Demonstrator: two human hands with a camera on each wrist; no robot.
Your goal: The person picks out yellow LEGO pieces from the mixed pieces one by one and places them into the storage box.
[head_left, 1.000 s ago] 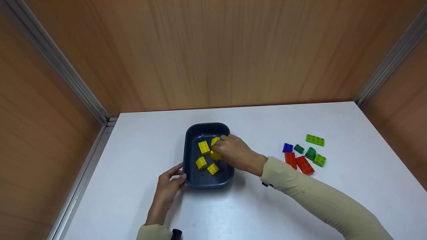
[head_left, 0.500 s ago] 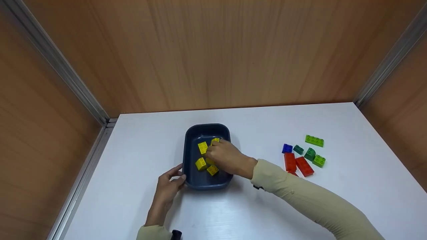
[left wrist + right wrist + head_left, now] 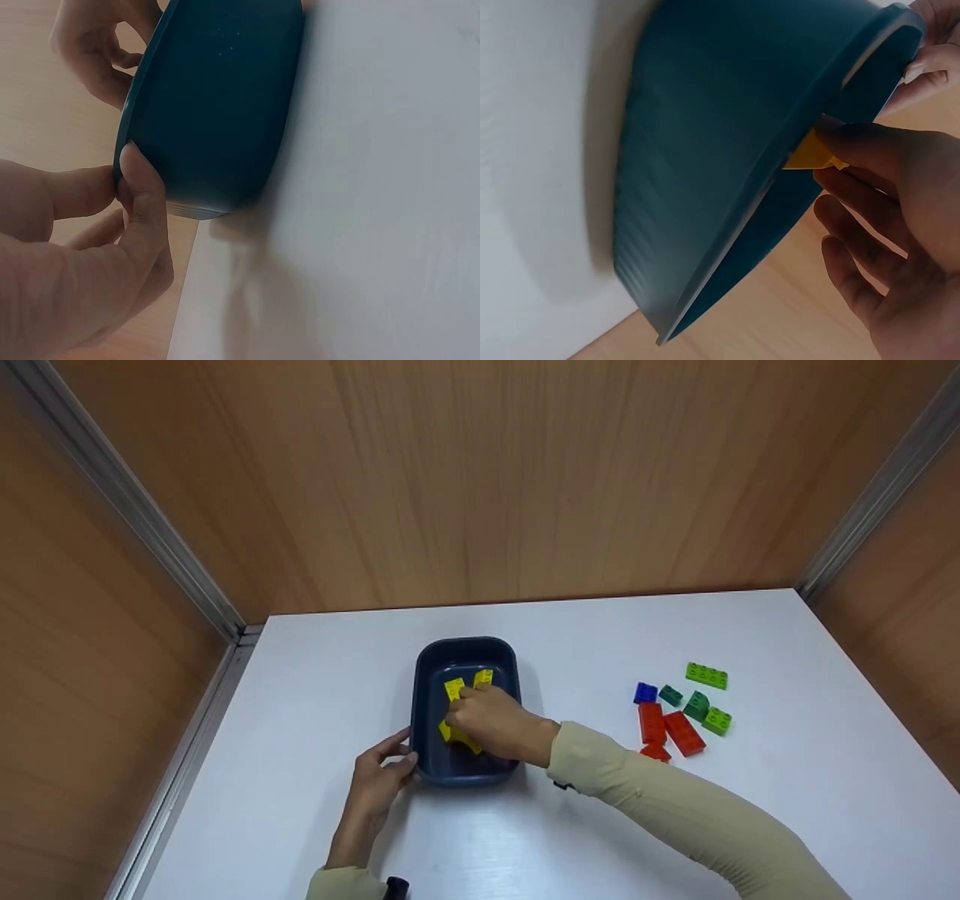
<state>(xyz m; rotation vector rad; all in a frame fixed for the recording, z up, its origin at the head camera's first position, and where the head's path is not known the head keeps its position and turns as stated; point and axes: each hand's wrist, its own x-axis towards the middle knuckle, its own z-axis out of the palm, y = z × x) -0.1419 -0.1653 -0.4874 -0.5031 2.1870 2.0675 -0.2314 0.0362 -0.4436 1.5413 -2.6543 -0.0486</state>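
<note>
A dark blue tray [image 3: 466, 651] stands on the white table. At its near left corner my left hand [image 3: 379, 784] pinches the rim between thumb and fingers, as the left wrist view also shows. My right hand [image 3: 499, 724] reaches into the tray over the right side. In the right wrist view its thumb and index finger pinch a yellow toy brick [image 3: 808, 154] at rim height. Other yellow bricks lie inside: one at the middle left [image 3: 454, 688], one farther back [image 3: 484, 677]. Nearer ones are partly hidden under the right hand.
Right of the tray lie loose bricks: a blue one [image 3: 646, 693], several green ones, such as a long light green brick [image 3: 706, 676], and red ones, including a long red brick [image 3: 685, 733]. The right sleeve [image 3: 675, 795] passes just in front of them. Wooden panels [image 3: 480, 487] enclose the table.
My right hand has shifted left and slightly nearer inside the tray, over the front yellow bricks. Its sleeve has uncovered another red brick. The left hand stays on the rim.
</note>
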